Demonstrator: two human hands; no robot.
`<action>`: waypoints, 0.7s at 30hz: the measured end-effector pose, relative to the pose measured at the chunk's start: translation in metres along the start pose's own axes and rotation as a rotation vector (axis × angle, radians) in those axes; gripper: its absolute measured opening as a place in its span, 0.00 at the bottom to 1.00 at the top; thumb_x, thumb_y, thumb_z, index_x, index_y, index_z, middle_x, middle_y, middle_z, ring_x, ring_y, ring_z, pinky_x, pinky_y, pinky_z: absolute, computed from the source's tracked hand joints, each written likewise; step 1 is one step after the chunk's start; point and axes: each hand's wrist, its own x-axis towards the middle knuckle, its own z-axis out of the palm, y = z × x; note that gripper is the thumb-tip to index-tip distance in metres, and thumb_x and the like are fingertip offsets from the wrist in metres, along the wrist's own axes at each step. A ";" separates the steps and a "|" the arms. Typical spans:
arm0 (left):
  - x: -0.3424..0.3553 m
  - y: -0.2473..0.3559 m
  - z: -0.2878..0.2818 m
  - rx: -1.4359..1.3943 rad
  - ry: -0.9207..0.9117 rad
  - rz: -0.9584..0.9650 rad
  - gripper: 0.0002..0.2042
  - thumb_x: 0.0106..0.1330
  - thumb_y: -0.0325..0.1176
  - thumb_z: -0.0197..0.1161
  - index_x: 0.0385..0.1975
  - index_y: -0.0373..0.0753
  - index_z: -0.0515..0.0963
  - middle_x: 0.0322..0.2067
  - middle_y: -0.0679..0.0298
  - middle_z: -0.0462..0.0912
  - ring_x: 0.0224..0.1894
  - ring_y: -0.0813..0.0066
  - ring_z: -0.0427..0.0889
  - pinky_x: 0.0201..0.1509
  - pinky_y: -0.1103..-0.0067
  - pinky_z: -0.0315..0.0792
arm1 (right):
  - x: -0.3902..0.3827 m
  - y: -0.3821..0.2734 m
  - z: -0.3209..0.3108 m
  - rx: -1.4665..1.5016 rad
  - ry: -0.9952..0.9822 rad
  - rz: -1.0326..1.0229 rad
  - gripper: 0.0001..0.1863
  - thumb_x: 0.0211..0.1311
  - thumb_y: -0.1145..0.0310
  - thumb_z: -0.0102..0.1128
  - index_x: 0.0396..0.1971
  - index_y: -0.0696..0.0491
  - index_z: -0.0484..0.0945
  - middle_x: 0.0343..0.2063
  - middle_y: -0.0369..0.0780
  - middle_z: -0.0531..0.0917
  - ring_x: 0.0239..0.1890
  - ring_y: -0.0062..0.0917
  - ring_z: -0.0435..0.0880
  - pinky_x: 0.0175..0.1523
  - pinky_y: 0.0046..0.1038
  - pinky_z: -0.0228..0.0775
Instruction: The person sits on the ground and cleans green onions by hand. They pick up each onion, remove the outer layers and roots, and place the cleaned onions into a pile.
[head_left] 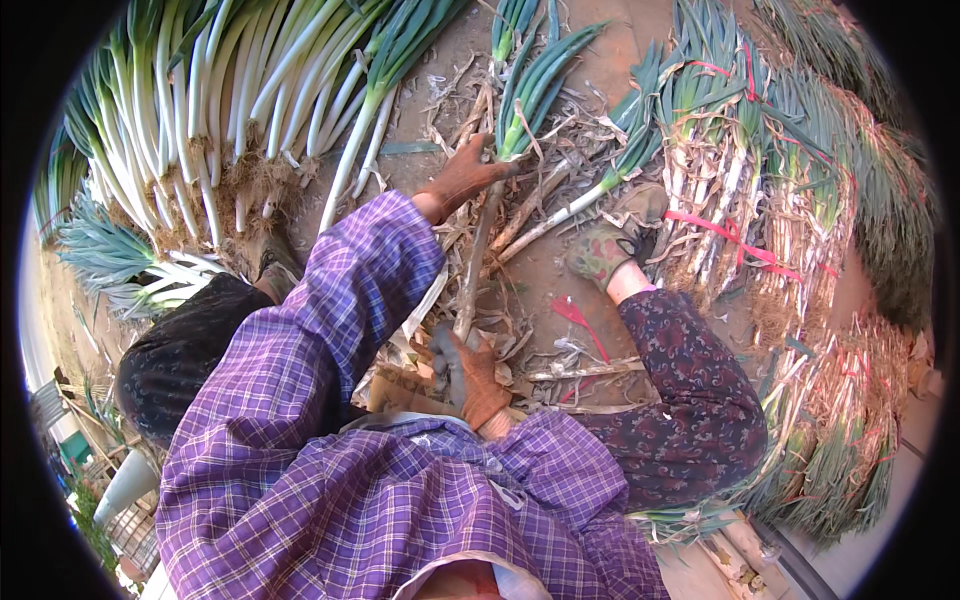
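Note:
A long leek [484, 245] with a dirty, husk-covered stalk lies lengthwise in front of me, its green leaves pointing away. Around its upper part, just below the leaves, my left hand [462, 182] is closed in a brown glove. My right hand [470, 378], in a brown glove with grey fingers, grips the stalk's lower end close to my body. Its fingertips are partly hidden. Beside the held leek lies another leek [585, 201], slanting to the right with its white shaft bare.
Pale leeks [205, 120] with roots are heaped at the far left. Several leek bundles [725, 180] tied with red ribbon [735, 235] lie at right. Dry husks [520, 350] litter the ground between my feet. A camouflage-patterned shoe [600, 252] stands right of the held leek.

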 end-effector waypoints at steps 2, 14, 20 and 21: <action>0.016 0.000 0.013 0.330 0.023 0.067 0.26 0.53 0.41 0.64 0.50 0.36 0.70 0.49 0.38 0.72 0.47 0.45 0.75 0.51 0.66 0.71 | 0.028 0.042 -0.019 -0.297 0.109 -0.254 0.27 0.54 0.57 0.68 0.49 0.58 0.74 0.32 0.39 0.79 0.29 0.24 0.78 0.31 0.26 0.71; -0.114 -0.118 -0.034 0.712 -1.330 -0.063 0.11 0.56 0.32 0.63 0.38 0.37 0.78 0.32 0.59 0.81 0.34 0.71 0.80 0.42 0.67 0.76 | 0.014 -0.060 -0.009 -0.803 0.533 -0.628 0.14 0.52 0.65 0.64 0.33 0.58 0.73 0.23 0.44 0.81 0.26 0.36 0.81 0.33 0.35 0.71; -0.062 -0.017 -0.032 -0.245 -0.412 -0.431 0.22 0.63 0.52 0.56 0.50 0.43 0.69 0.34 0.61 0.77 0.32 0.72 0.76 0.37 0.75 0.75 | -0.015 -0.039 -0.001 -1.279 0.399 -0.594 0.24 0.56 0.59 0.63 0.41 0.59 0.62 0.28 0.51 0.78 0.30 0.48 0.81 0.32 0.41 0.73; -0.053 -0.015 -0.023 -0.531 -0.283 -0.475 0.19 0.66 0.52 0.53 0.47 0.45 0.69 0.34 0.65 0.75 0.33 0.74 0.76 0.37 0.75 0.74 | -0.023 -0.034 0.003 -1.291 0.330 -0.575 0.25 0.56 0.59 0.63 0.41 0.59 0.62 0.29 0.51 0.78 0.30 0.48 0.81 0.32 0.41 0.73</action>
